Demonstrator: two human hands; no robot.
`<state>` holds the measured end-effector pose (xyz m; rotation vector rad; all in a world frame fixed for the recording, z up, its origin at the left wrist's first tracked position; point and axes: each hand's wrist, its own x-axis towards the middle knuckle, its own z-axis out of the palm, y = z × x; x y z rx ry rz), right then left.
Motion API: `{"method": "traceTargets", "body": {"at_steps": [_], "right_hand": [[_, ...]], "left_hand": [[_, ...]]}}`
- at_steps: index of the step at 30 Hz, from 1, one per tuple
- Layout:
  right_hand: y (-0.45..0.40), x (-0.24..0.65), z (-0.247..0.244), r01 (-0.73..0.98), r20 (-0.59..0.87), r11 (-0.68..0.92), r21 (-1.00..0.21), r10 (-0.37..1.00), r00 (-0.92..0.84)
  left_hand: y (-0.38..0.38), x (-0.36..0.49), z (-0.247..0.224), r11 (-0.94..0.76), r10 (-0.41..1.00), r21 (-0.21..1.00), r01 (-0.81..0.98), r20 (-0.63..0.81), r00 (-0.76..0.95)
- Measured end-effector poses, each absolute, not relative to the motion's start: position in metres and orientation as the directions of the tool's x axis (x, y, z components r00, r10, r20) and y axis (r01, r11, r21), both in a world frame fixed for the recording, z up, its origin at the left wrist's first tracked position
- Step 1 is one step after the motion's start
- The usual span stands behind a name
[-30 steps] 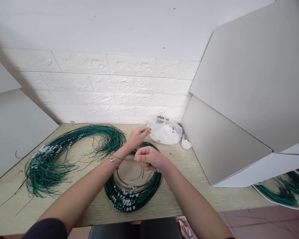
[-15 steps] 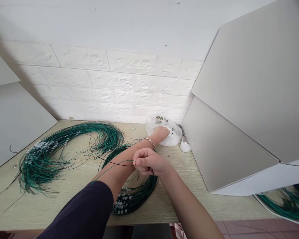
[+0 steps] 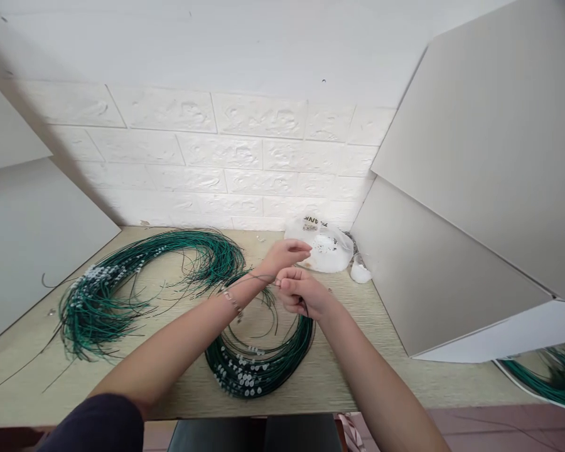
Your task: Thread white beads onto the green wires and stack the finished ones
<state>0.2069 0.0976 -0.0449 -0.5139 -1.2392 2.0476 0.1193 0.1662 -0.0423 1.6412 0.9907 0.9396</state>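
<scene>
My right hand (image 3: 306, 294) is closed in a pinch on a thin wire (image 3: 260, 277), whose free end stretches left across my left wrist. Just beyond it, my left hand (image 3: 289, 253) has its fingers pressed together; anything between the fingertips is too small to make out. Those fingertips point at a clear plastic bag (image 3: 333, 257) of small white pieces, close by but apart from it. Below both hands lies a coiled bundle of dark green wires (image 3: 263, 380) with white pieces threaded on them, partly covered by my forearms.
A second green wire bundle (image 3: 91, 314) curves over the left of the table (image 3: 353, 351). A small clear cup (image 3: 360, 271) with white contents stands by the right grey panel (image 3: 428, 263). White brick-patterned wall (image 3: 242, 150) closes off the back. More green wires (image 3: 541, 380) lie at far right.
My left hand has come out of the plastic bag, back and left toward my right hand. My right hand keeps its pinch on the wire and has shifted slightly up and right in view.
</scene>
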Motion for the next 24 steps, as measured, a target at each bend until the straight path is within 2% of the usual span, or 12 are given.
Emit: {"method": "traceTargets", "body": {"at_steps": [1, 3, 5, 7, 11, 14, 24], "right_hand": [[0.098, 0.207, -0.045, -0.368, 0.016, -0.305, -0.878, 0.752, -0.659], [0.1, 0.205, -0.047, -0.412, 0.017, -0.282, -0.866, 0.807, -0.59], [0.103, 0.203, -0.05, -0.442, -0.001, -0.262, -0.858, 0.862, -0.508], [0.106, 0.2, -0.053, -0.434, -0.038, -0.227, -0.872, 0.915, -0.402], [0.11, 0.194, -0.06, -0.265, -0.097, -0.126, -0.956, 0.988, -0.123], [0.11, 0.19, -0.061, -0.196, -0.095, -0.092, -0.976, 0.995, 0.005], [0.106, 0.189, -0.059, -0.218, -0.029, -0.013, -0.976, 0.997, 0.07]], "left_hand": [[0.157, 0.105, -0.043, -0.052, 0.947, 0.997, 0.056, 0.031, 0.321], [0.144, 0.077, -0.048, 0.132, 0.968, 0.974, -0.185, -0.087, 0.234], [0.138, 0.053, -0.054, 0.188, 0.979, 0.911, -0.366, -0.142, 0.149], [0.138, 0.036, -0.059, 0.215, 0.977, 0.855, -0.472, -0.183, 0.113], [0.14, 0.02, -0.061, 0.28, 0.959, 0.775, -0.566, -0.201, 0.2], [0.14, 0.018, -0.059, 0.287, 0.953, 0.745, -0.603, -0.159, 0.258], [0.137, 0.017, -0.058, 0.293, 0.949, 0.73, -0.618, -0.143, 0.28]]}}
